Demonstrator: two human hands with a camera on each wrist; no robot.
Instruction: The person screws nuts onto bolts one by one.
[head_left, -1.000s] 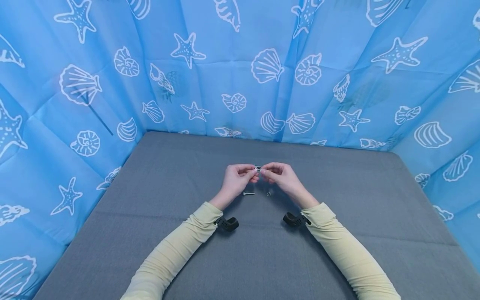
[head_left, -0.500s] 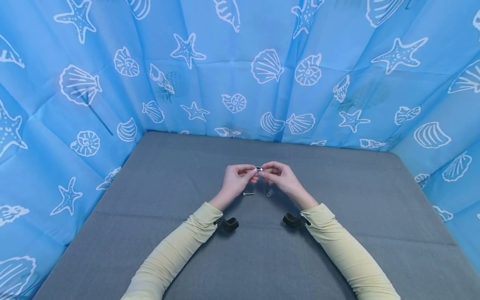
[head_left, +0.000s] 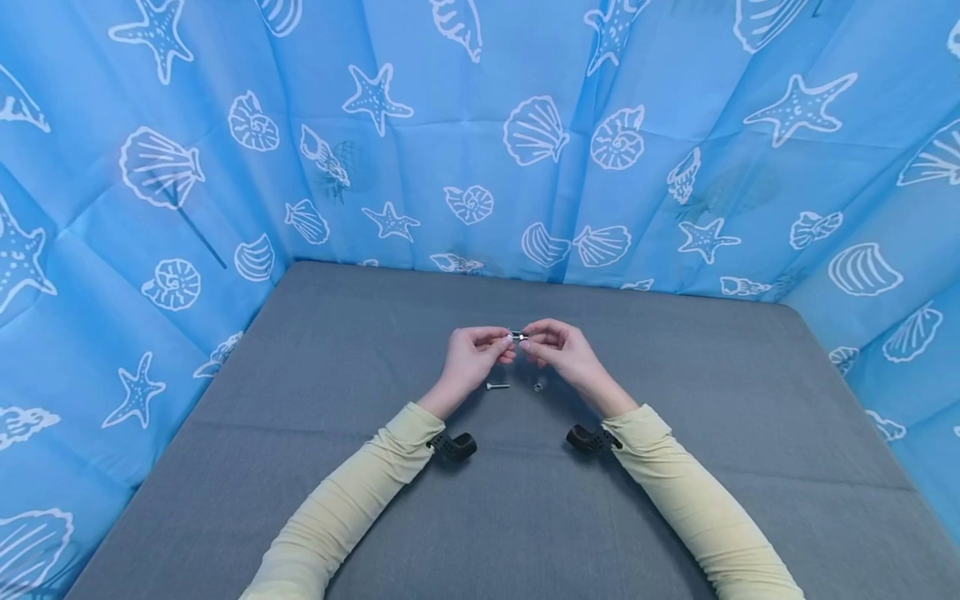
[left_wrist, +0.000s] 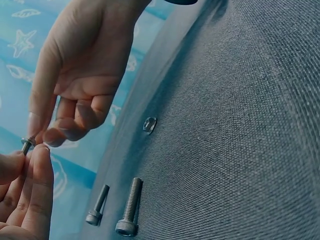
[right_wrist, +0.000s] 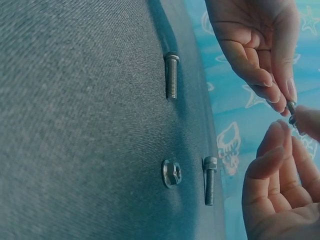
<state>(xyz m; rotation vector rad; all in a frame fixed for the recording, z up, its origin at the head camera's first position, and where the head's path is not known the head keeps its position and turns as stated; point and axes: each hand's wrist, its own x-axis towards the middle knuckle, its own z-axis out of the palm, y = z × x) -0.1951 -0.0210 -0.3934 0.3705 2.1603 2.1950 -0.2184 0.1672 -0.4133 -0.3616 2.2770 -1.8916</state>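
Note:
My left hand [head_left: 468, 354] pinches a small metal bolt [left_wrist: 24, 149] between thumb and fingers, held above the table. A flanged nut [left_wrist: 28, 141] sits at the bolt's end that faces the other hand. My right hand [head_left: 562, 350] meets it from the right, thumb and index finger pinching at the nut, the other fingers loosely bent. Below the hands lie a socket head bolt [right_wrist: 171, 77] and a loose flange nut [right_wrist: 172, 173]. Another socket head bolt [right_wrist: 210, 181] lies farther back; in the left wrist view both lying bolts show knurled heads.
The grey cloth-covered table [head_left: 480, 517] carries these parts near its middle. A blue curtain [head_left: 465, 150] with white shells and starfish stands round the back and sides. Black wrist cameras [head_left: 453, 447] hang inward from both cuffs, low over the cloth.
My right fingers have drawn slightly back and up, and the nut, covered by them at first, now shows between the hands. My left hand keeps nearly the same place.

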